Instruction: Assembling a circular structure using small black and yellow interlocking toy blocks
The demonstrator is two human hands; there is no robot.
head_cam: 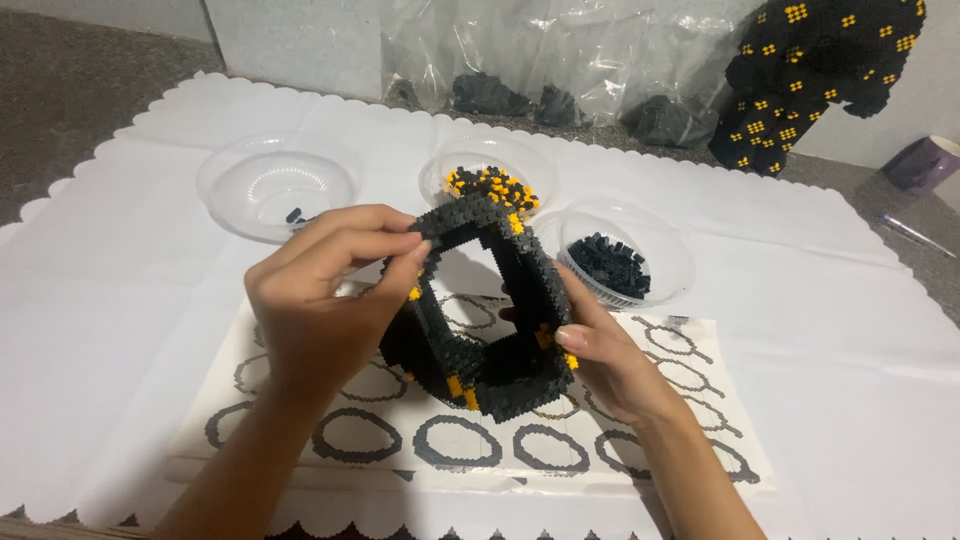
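Paper first, nearest me — a printed instruction sheet (560,440) with rows of black ring outlines lies flat on the white scallop-edged mat (120,300). Above it I hold up a hollow frame of tiny black bricks (478,305) with yellow bricks dotted along its edges, tilted so I look through its square opening. My left hand (320,300) wraps the frame's left side, fingers curled and closed, with the fingertips pinching its top left corner. My right hand (600,360) grips the lower right corner, thumb pressed on the outer face, the other fingers mostly hidden behind the frame.

Beyond the frame sit three clear plastic bowls on the mat — the left bowl (275,185) holds only a few black bits, the middle bowl (490,175) has mixed black and yellow bricks, and the right bowl (630,255) holds a heap of black ones. Farther back, clear plastic bags (560,60) with dark pieces lie against the wall. At far right stands a larger black-and-yellow brick model (815,75), with a purple cup (925,160) beside it.
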